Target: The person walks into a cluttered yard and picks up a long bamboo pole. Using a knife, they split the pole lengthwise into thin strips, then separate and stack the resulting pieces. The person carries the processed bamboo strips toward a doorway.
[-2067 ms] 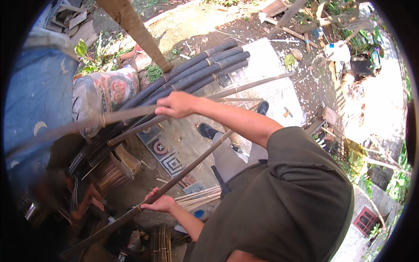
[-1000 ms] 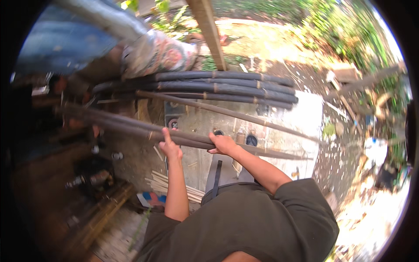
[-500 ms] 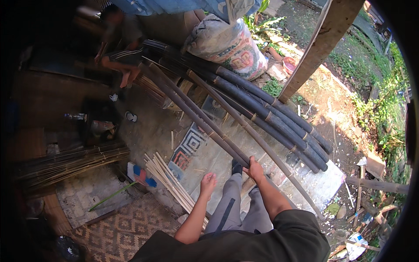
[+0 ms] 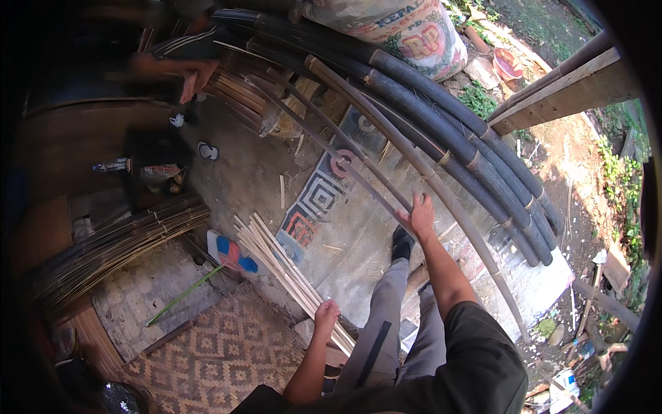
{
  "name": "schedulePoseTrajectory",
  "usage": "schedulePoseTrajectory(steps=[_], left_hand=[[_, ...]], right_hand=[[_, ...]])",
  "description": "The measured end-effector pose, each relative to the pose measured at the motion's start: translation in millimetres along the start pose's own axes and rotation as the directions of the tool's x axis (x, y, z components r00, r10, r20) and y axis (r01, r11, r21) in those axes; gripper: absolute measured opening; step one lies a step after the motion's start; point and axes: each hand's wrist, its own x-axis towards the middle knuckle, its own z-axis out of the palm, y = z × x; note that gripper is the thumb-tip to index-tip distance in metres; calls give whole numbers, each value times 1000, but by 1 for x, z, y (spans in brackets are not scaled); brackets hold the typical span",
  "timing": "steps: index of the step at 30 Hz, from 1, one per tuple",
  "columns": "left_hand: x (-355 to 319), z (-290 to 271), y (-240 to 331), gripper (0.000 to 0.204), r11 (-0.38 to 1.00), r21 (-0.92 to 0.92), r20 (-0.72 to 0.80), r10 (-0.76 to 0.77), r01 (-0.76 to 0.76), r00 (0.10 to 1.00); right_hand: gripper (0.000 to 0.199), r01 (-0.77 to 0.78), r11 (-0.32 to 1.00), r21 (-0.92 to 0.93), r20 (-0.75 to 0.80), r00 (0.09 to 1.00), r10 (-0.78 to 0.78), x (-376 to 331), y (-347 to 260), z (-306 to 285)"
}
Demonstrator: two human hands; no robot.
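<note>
The person's right hand [image 4: 418, 215] reaches forward with its fingers spread, resting against a thin dark bamboo pole [image 4: 345, 162] that slants from the far left down toward the near right; the fingers are not closed around it, and whether the palm presses on it cannot be told. Just to the right of this pole lies a longer, pale-jointed bamboo cane [image 4: 441, 186], and beyond that a stack of thick black bamboo culms [image 4: 476, 148] curving across the far right of the scene. The left hand [image 4: 325, 314] hangs lower and nearer, loosely curled and holding nothing, just above a bundle of pale split bamboo slats [image 4: 289, 272] lying on the concrete floor [image 4: 241, 165]. The two hands are well apart. Left of the slats lies a fly swatter with a red and blue head and green handle [image 4: 224, 255], and near it a brown woven patterned mat [image 4: 221, 352]. A printed sack [image 4: 407, 34] rests behind the culms. At the far left another person's hand [image 4: 189, 76] touches the pole ends.
</note>
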Motion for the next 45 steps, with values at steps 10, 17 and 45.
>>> schedulePoseTrajectory(steps=[10, 17, 45], left_hand=[[12, 7, 0, 30, 987, 52, 126, 146, -154, 981], [-15, 13, 144, 32, 902, -70, 104, 432, -427, 896], [-328, 27, 532, 49, 329, -802, 126, 909, -498, 398]], right_hand=[[56, -246, 962, -115, 238, 934, 267, 9, 136, -56], [64, -37, 999, -29, 271, 962, 43, -69, 72, -156], [57, -35, 772, 635, -53, 995, 88, -183, -200, -480]])
